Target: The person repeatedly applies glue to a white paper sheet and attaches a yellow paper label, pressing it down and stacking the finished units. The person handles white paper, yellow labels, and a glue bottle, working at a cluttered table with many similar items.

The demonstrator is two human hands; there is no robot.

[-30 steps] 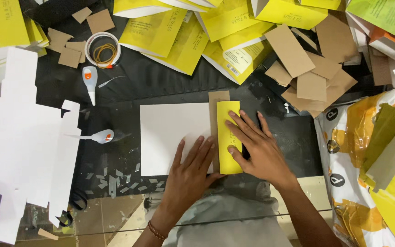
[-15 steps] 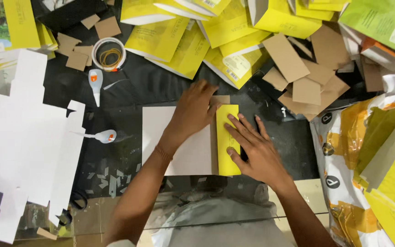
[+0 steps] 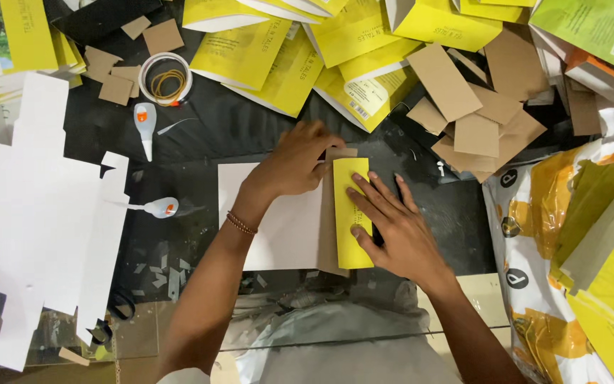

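A white card sheet (image 3: 278,235) lies flat on the dark table, with a brown card strip (image 3: 328,235) along its right edge and a yellow strip (image 3: 349,252) folded over that. My left hand (image 3: 293,165) presses on the top of the sheet and the brown strip, fingers closed flat. The spread fingers of my right hand (image 3: 392,227) lie flat on the yellow strip and hold it down. Neither hand grips anything.
Two white glue bottles (image 3: 145,124) (image 3: 159,208) lie to the left, near a roll of tape (image 3: 166,80) holding rubber bands. White die-cut card (image 3: 37,213) covers the far left. Yellow booklets (image 3: 278,50) and brown card pieces (image 3: 477,114) are heaped at the back, yellow printed bags (image 3: 556,284) on the right.
My left hand moved from the bottom of the white sheet up to its top edge beside the yellow strip. My right hand stayed on the yellow strip.
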